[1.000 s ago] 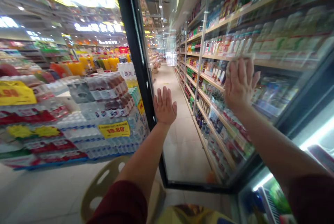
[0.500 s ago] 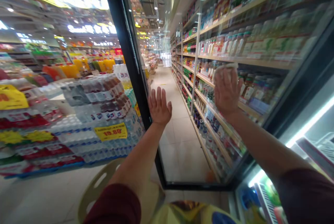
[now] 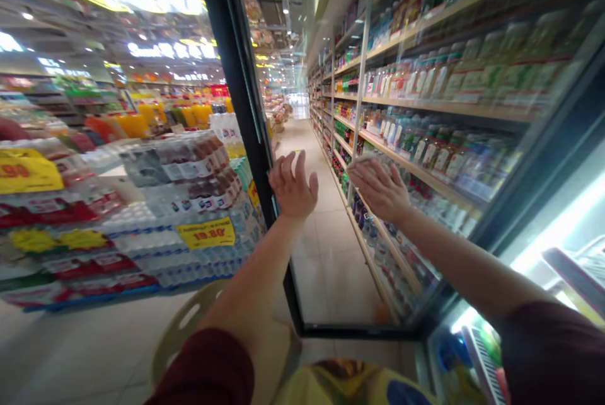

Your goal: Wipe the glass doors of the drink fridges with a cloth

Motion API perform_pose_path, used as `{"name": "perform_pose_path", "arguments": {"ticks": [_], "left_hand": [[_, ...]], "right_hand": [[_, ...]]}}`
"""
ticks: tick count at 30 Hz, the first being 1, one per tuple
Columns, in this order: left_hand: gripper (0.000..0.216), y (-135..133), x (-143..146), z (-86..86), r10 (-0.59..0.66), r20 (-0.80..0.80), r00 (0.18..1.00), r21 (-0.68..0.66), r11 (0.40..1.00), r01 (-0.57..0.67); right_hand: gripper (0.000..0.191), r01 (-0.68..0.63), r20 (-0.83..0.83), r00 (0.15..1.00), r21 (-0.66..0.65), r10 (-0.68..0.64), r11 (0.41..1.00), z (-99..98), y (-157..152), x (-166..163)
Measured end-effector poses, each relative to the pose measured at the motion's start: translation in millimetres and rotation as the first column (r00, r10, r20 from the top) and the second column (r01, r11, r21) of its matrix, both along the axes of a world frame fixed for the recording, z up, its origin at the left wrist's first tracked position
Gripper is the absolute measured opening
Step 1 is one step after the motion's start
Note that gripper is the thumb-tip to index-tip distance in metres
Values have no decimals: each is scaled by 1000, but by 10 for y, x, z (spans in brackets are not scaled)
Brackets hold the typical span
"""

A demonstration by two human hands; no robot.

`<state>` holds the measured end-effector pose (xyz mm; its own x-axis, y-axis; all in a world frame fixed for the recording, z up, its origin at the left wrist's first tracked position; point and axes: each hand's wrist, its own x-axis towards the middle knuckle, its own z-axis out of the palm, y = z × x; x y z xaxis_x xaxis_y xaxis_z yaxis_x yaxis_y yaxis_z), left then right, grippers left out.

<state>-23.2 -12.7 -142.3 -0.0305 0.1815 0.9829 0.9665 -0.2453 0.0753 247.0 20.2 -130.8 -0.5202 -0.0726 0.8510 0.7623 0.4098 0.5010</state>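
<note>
A glass door (image 3: 331, 291) with a black frame (image 3: 239, 71) stands swung out in front of me. My left hand (image 3: 293, 189) is open at the glass beside the frame's left upright, its fingers spread and slightly bent. Against the middle of the pane, my right hand (image 3: 380, 189) lies with its fingers stretched out to the left. Beneath it is a pale cloth (image 3: 358, 162), mostly hidden by the hand; only an edge shows above the fingers.
Through the glass run long shelves of bottled drinks (image 3: 437, 71). On the left stand stacked packs of bottles (image 3: 189, 184) with a yellow price sign (image 3: 207, 233). A beige stool (image 3: 165, 336) is below my left arm. The lit cooler interior (image 3: 562, 254) opens at right.
My right hand has moved left across the glass with the cloth, its fingers turning from upward to leftward. My left hand has stayed near the frame, fingers more bent.
</note>
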Motion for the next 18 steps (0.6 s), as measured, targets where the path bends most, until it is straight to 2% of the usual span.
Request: {"name": "perform_pose_path", "arguments": {"ticks": [2, 3, 6, 7, 8, 11, 12, 13, 15, 17, 18], "left_hand": [[66, 14, 43, 187, -41, 3, 999, -27, 999, 41], [67, 30, 63, 271, -65, -7, 998, -38, 997, 65], [69, 88, 105, 417, -121, -29, 992, -74, 990, 119], [71, 104, 111, 429, -133, -24, 991, -87, 988, 131], [72, 118, 113, 429, -143, -14, 990, -101, 985, 141], [76, 148, 101, 402, -167, 21, 986, -133, 977, 168], [77, 156, 94, 396, -172, 29, 985, -140, 975, 174], [78, 162, 88, 393, -177, 32, 984, -150, 972, 179], [78, 172, 78, 395, -183, 30, 983, -168, 968, 186], [77, 173, 74, 400, -186, 21, 982, -174, 967, 187], [76, 172, 74, 401, -184, 12, 983, -175, 967, 183]], "right_hand": [[49, 10, 64, 998, -5, -10, 1000, 13, 3, 31], [50, 27, 14, 1000, -14, -26, 1000, 71, 18, 61], [56, 63, -302, 950, -66, -80, 996, 334, 66, 133], [56, 66, -355, 931, -82, -91, 994, 425, 71, 137], [55, 66, -335, 937, -101, -96, 993, 516, 69, 129], [52, 81, -63, 994, -185, -94, 979, 867, 43, 62], [52, 85, -36, 995, -211, -95, 974, 1018, 37, 34], [53, 87, -90, 990, -225, -110, 970, 1172, 34, 5], [54, 92, -311, 937, -213, -157, 973, 1427, 31, -64], [55, 87, -403, 901, -203, -164, 975, 1527, 11, -158], [54, 74, -363, 920, -212, -149, 974, 1517, -8, -210]]}}
